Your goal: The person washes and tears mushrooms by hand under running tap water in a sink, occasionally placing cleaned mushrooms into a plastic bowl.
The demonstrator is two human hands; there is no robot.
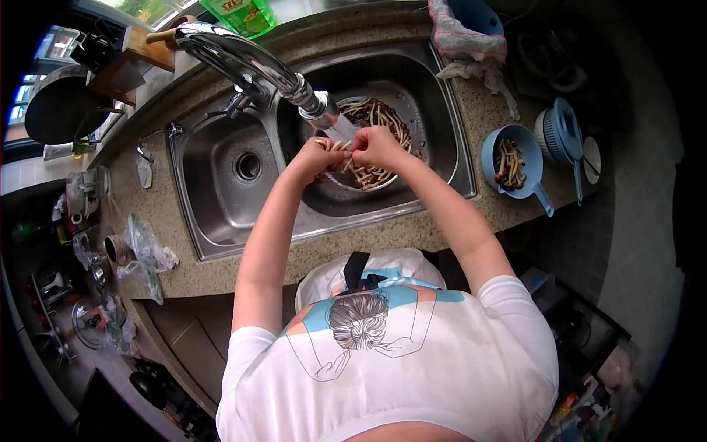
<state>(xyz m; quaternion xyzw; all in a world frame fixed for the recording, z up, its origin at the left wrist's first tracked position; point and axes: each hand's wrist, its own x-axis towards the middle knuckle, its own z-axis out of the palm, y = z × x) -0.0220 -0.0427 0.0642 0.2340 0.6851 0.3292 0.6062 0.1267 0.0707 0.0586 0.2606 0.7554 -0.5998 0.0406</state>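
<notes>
Over the right basin of the steel sink (449, 166), both hands meet under the running tap (320, 107). My left hand (309, 158) is closed around a few pale mushroom stems (337, 146). Against them pinches my right hand (377, 149), its fingertips on the same stems. Below, a round bowl holds many long-stemmed mushrooms (379, 114) with brown caps, partly hidden by my hands and the water stream. Small brown bits lie on the basin floor around the bowl.
Right of the sink, a blue handled strainer (489, 158) holds more mushrooms (509, 166), beside another blue basket (563, 132). A green detergent bottle (243, 15) stands behind the tap. Plastic bags (147, 250) lie on the left counter. The left basin (221, 199) has an open drain.
</notes>
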